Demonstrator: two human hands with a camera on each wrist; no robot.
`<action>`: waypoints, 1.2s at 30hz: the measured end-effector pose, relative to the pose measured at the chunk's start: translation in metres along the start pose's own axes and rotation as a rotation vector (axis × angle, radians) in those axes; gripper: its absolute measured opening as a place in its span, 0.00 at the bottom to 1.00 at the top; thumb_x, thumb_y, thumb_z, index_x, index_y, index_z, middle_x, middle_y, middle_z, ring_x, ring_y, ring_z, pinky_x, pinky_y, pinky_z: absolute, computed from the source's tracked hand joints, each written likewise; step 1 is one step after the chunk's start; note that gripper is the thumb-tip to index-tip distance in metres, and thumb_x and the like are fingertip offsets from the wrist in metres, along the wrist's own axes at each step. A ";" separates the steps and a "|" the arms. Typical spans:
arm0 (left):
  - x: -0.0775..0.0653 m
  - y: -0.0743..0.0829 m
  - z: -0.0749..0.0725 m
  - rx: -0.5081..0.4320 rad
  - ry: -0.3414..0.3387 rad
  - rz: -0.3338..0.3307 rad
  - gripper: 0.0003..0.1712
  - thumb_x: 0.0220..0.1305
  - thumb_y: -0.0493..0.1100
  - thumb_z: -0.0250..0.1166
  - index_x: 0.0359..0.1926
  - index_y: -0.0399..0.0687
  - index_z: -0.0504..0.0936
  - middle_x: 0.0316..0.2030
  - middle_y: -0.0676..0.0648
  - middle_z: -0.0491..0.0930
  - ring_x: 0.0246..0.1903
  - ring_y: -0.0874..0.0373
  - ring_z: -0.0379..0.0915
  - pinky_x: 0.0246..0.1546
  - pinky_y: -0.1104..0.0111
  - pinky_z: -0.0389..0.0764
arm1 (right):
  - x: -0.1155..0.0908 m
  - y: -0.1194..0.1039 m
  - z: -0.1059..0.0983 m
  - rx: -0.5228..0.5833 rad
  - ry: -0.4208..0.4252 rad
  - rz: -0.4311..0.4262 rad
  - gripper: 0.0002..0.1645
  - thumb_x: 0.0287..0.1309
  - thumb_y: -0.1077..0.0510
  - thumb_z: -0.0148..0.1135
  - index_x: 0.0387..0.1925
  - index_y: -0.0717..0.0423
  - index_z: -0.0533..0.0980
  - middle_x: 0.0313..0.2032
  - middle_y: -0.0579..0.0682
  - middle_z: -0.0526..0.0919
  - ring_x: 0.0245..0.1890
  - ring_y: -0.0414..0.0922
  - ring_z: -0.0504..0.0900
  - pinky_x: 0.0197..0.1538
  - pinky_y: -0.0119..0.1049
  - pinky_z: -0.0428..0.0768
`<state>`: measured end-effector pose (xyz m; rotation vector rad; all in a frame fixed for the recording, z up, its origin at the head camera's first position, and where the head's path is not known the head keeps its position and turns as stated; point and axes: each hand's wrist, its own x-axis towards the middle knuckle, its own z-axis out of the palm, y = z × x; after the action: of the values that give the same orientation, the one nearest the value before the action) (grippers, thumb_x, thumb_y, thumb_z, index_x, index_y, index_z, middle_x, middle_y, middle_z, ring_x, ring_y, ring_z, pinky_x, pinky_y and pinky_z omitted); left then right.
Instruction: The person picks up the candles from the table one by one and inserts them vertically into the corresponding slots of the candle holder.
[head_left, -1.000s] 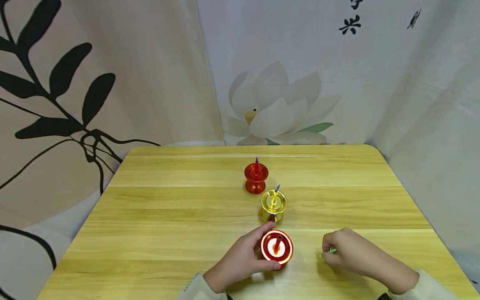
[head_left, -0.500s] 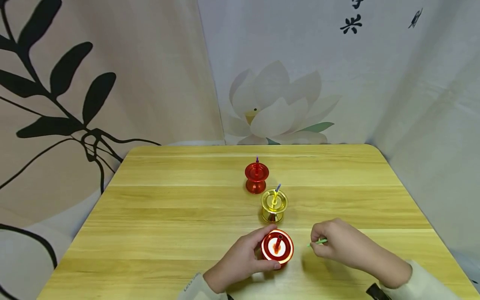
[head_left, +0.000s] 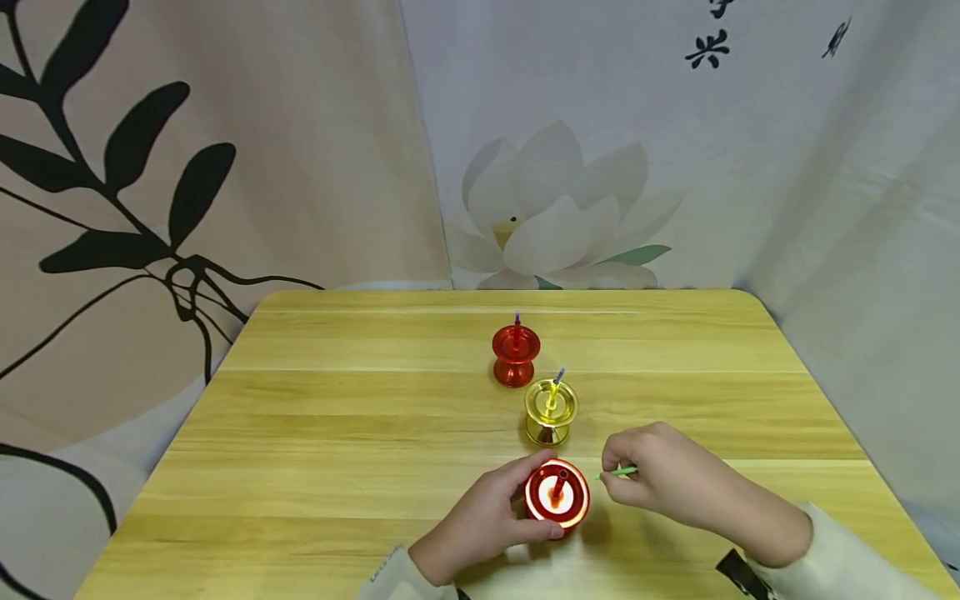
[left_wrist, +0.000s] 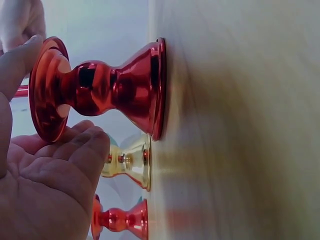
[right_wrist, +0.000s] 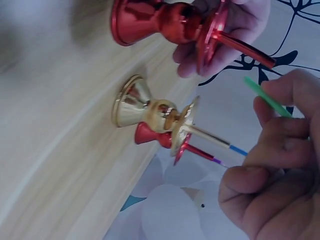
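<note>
The nearest red candle holder [head_left: 556, 497] stands upright on the table, its tube bare at the top. My left hand [head_left: 487, 510] holds its dish from the left, thumb on the near side and fingers on the far side. In the left wrist view the holder's waisted red stem [left_wrist: 95, 87] and wide base show. To the right, my right hand [head_left: 666, 471] pinches a thin green candle [head_left: 623, 471] between thumb and fingers. Its tip points left, a small gap from the holder. In the right wrist view the green candle [right_wrist: 267, 98] is close to the red tube [right_wrist: 248, 50].
Behind the held one stands a gold candle holder [head_left: 550, 411] with a blue candle in its tube. Farther back is another red candle holder [head_left: 515, 354] with a purple candle. The wooden table [head_left: 337, 442] meets a printed cloth backdrop [head_left: 360, 150].
My right hand has moved left and slightly away from me, bringing the green candle closer to the near red candle holder. My left hand keeps its hold.
</note>
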<state>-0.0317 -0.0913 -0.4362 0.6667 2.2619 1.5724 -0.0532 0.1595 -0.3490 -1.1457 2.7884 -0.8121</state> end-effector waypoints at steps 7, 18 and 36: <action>-0.001 -0.001 0.000 -0.007 0.002 0.013 0.45 0.55 0.48 0.78 0.71 0.49 0.68 0.60 0.55 0.78 0.57 0.63 0.75 0.61 0.68 0.74 | 0.013 -0.011 0.000 -0.018 0.063 -0.092 0.12 0.50 0.64 0.68 0.24 0.43 0.77 0.23 0.29 0.75 0.20 0.24 0.64 0.26 0.22 0.71; 0.000 -0.001 0.001 0.010 0.005 0.052 0.44 0.56 0.48 0.77 0.71 0.47 0.68 0.58 0.56 0.79 0.56 0.63 0.75 0.60 0.68 0.74 | 0.022 -0.022 -0.002 -0.014 0.053 -0.122 0.12 0.51 0.63 0.69 0.23 0.43 0.77 0.23 0.29 0.74 0.21 0.24 0.64 0.26 0.20 0.71; 0.000 -0.001 0.000 0.021 -0.014 0.063 0.42 0.58 0.48 0.76 0.71 0.59 0.67 0.62 0.55 0.76 0.57 0.64 0.74 0.56 0.72 0.77 | 0.032 -0.029 0.010 -0.019 -0.001 -0.121 0.10 0.52 0.62 0.72 0.27 0.44 0.80 0.24 0.29 0.73 0.23 0.27 0.68 0.26 0.21 0.71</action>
<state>-0.0323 -0.0917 -0.4367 0.7597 2.2712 1.5697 -0.0559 0.1166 -0.3385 -1.3286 2.7539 -0.7947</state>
